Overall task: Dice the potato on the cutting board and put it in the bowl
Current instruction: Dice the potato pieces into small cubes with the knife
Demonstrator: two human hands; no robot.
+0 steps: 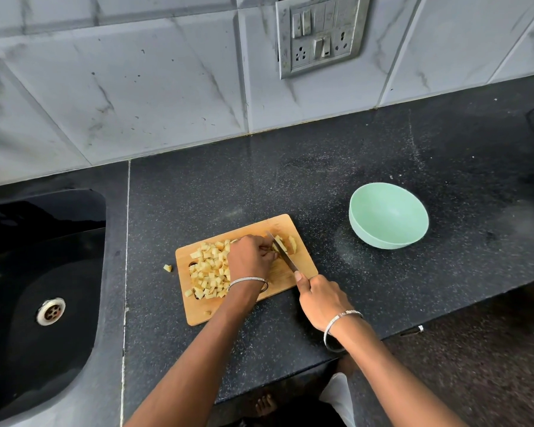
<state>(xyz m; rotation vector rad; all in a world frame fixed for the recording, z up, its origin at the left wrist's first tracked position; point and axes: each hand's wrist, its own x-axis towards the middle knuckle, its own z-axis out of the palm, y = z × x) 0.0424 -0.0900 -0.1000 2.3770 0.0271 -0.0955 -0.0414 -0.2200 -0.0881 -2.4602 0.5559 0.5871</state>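
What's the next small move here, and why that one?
Probably another downward cut. The knife, gripped by the right hand, lies across the uncut potato strips, which the left hand holds on the cutting board. The bowl holds nothing yet, so moving the diced pile likely waits until those strips are diced.

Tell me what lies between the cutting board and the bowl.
Nothing but bare black counter lies between the board and the bowl, in the head view.

Pale yellow potato cubes point(208, 272); tan cutting board point(302, 257); mint bowl point(388, 238); black speckled counter point(290, 180)
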